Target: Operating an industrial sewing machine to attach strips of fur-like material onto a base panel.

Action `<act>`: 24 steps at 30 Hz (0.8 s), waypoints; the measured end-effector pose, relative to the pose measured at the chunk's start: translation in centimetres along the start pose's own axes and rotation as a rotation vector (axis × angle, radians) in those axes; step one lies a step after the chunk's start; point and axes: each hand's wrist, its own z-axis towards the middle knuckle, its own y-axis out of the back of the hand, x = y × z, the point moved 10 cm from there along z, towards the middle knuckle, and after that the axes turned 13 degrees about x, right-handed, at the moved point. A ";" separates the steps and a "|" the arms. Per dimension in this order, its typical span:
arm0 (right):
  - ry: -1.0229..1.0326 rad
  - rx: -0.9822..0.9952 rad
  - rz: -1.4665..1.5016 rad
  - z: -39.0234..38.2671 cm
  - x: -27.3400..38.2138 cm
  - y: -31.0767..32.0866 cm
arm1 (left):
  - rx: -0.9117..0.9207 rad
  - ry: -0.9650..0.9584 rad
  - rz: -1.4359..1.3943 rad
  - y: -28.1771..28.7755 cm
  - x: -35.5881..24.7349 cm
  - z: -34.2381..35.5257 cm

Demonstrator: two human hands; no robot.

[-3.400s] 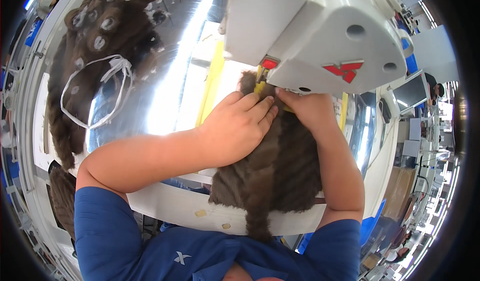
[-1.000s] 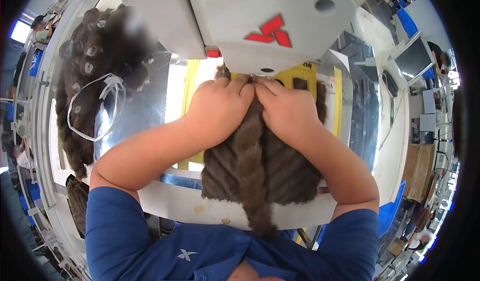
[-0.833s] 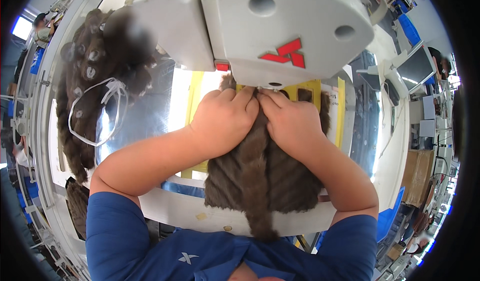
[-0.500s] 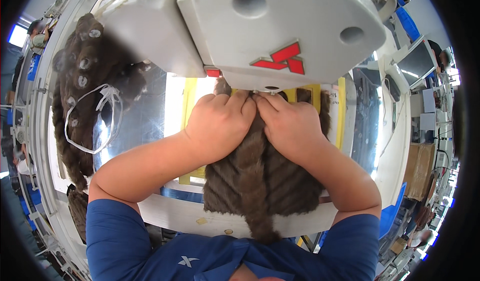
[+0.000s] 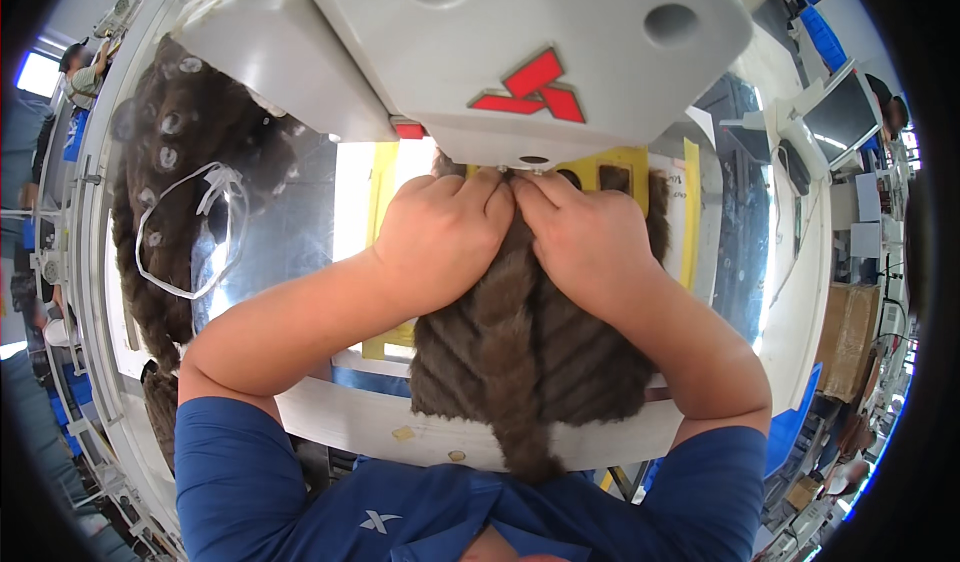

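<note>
A brown fur piece (image 5: 590,370) with slanting ridges and a thicker strip down its middle lies before me, its lower end hanging over the table's front edge. My left hand (image 5: 440,230) and my right hand (image 5: 585,237) press down on its far part, knuckles up and nearly touching. Both have fingers curled and closed on the fur, the fingertips partly hidden beneath the white head of a sewing machine (image 5: 600,52). Just beyond the fingers, a yellow plate (image 5: 655,177) shows on the machine bed.
More brown fur (image 5: 160,212) with pale round spots is heaped at the left, a loop of white cord (image 5: 143,252) on it. Yellow strips (image 5: 690,222) line the lit bed. Right of the table stand a monitor (image 5: 843,112) and a cardboard box (image 5: 848,337).
The view has shifted slightly, so the machine head appears farther left and higher. Both hands keep their closed hold on the fur, with little visible movement.
</note>
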 end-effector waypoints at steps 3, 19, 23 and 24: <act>-0.008 0.007 -0.002 -0.2 -0.1 0.1 | -0.011 -0.019 0.008 0.1 -0.2 0.0; 0.045 0.029 0.206 -0.6 -2.3 0.4 | -0.055 -0.086 -0.047 0.2 -0.2 0.1; 0.037 0.080 0.210 -0.1 -2.3 0.5 | 0.008 -0.097 -0.028 0.3 -0.5 0.2; 0.002 0.127 0.191 0.0 -2.4 0.2 | 0.021 -0.100 -0.012 0.3 -0.5 0.1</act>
